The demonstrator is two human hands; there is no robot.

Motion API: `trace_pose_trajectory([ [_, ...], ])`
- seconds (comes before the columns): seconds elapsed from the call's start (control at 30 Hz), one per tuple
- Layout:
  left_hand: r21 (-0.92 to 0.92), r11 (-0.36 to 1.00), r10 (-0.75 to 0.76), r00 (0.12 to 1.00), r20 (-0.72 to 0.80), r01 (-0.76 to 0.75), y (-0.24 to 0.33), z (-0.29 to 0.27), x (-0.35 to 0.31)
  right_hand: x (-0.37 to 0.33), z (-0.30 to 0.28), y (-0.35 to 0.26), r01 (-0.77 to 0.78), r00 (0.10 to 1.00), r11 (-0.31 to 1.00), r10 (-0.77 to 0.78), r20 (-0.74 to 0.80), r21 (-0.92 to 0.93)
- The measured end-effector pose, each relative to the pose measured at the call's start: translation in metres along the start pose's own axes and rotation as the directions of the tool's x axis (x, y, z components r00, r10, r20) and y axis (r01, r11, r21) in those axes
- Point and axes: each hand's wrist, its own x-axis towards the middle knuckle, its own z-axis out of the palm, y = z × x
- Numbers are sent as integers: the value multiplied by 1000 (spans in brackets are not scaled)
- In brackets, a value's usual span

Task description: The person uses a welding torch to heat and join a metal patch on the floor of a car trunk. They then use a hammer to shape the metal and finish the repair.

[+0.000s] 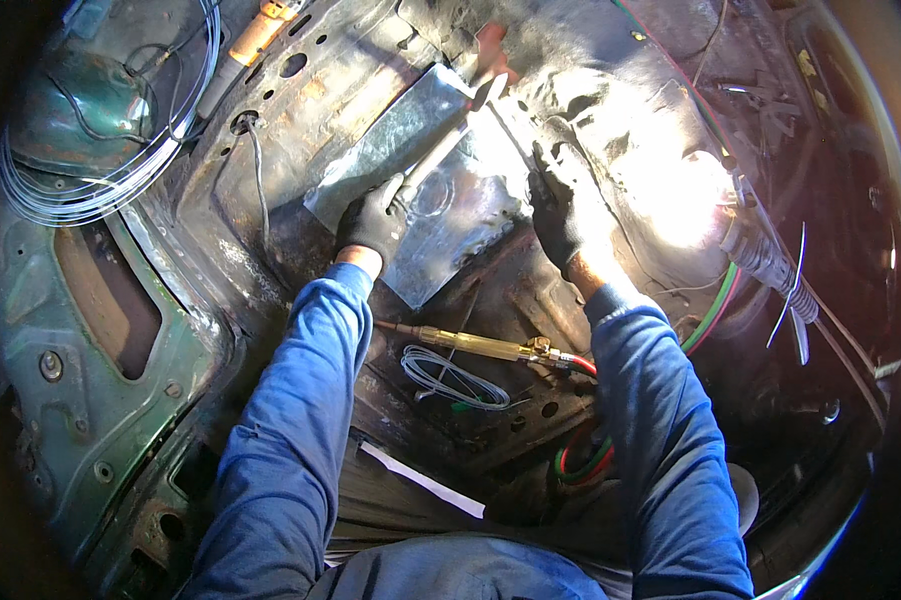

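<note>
My left hand (372, 215), in a black glove, grips the long pale handle (435, 160) of a tool. Its dark metal head (487, 93) lies at the upper edge of a shiny sheet of metal (410, 262); glare hides its exact kind. My right hand (560, 205), also gloved, is closed at the sheet's right side. A slim dark bar (511, 133) runs from its fingers toward the tool's head. Whether the two pieces are joined, I cannot tell. Underneath, the sheet rests on a worn, rusty metal floor pan (300, 130).
Nearer me lie a brass gas torch (480, 344) with red and green hoses (710, 315) and a small wire coil (450, 380). A bright lamp (685, 200) shines at right. At left are a large wire coil (100, 205), an orange power tool (260, 35) and a green metal panel (45, 310).
</note>
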Motion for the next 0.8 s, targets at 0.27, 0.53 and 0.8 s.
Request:
trace_pose_trajectory([
  [0.27, -15, 995, 95, 994, -45, -95, -46, -14, 11, -5, -20, -4, 30, 983, 950, 28, -181, 309],
  [0.53, 67, 996, 54, 999, 3, -54, -1, -16, 11, -15, -15, -45, -100, 950, 736, 270, -155, 670],
  [0.8, 36, 999, 41, 998, -39, -40, -17, 0, 17, -6, 77, 13, -151, 980, 823, 195, -24, 548],
])
